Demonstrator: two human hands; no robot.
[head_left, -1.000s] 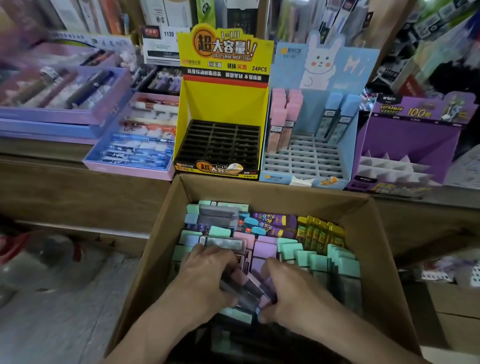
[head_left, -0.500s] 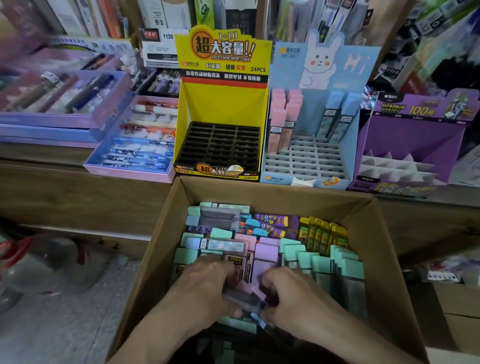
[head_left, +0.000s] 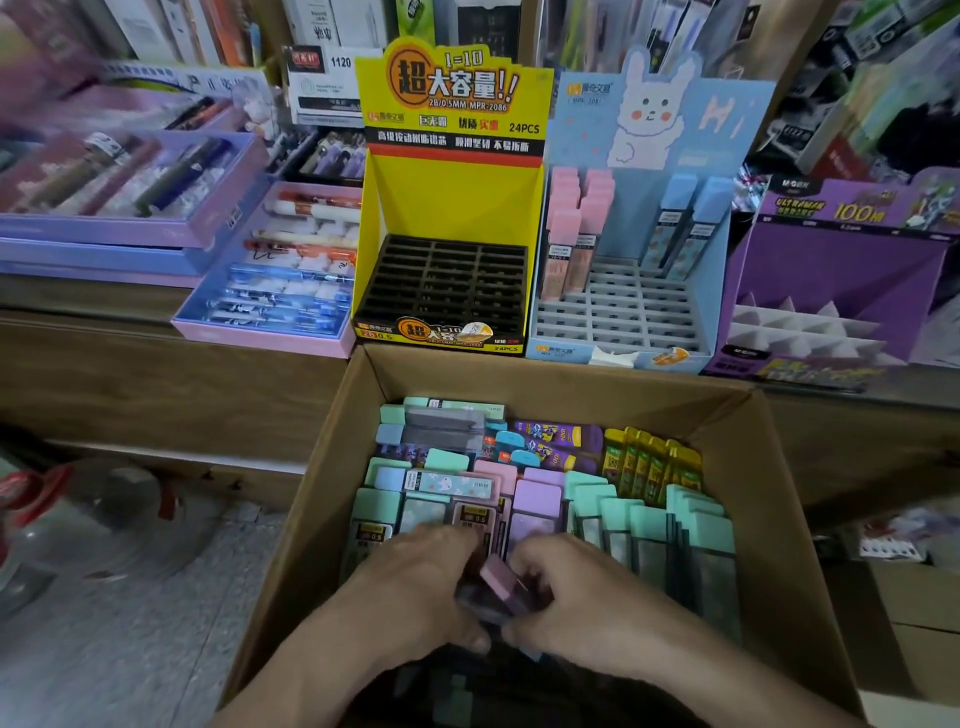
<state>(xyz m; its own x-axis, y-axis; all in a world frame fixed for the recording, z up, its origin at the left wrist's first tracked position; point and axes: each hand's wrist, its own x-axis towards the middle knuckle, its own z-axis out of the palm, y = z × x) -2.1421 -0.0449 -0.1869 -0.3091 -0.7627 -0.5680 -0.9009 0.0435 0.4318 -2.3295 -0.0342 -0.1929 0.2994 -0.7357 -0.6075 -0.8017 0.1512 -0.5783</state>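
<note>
- Left hand (head_left: 415, 587) and right hand (head_left: 576, 597) meet low in the box. The fingers of both curl in around a small clutch of pink-capped lead cases (head_left: 501, 584), gripping it from either side.
- The clutch sits between the palms, tilted, with caps pointing toward 11 o'clock. Two-sided hold likely keeps several slim cases squared together so they lift as one.
- How many cases are in the clutch: cannot tell, the fingers cover most of them.
- Cardboard box (head_left: 774, 519) surrounds the hands, its flaps open. Stock inside stands on end by colour, so caps show and a sort is easy to pick.
- Mint-capped cases (head_left: 649, 525) stand in rows at 2 o'clock of the hands. Yellow cases (head_left: 649, 462) are beyond them at 1 o'clock, and purple cases (head_left: 556, 434) lie flat at 12 o'clock.
- At 12 o'clock past the box rim, on the wooden surface (head_left: 156, 364), stands the yellow display stand (head_left: 447, 208). Its black grid is empty.
- Blue rabbit display (head_left: 649, 130) at 1 o'clock holds a few pink and blue cases upright in its back slots. The front slots are free, which is probably where the clutch is headed.
- Purple display (head_left: 831, 270) is at 2 o'clock, pen trays (head_left: 280, 291) at 10 o'clock.
</note>
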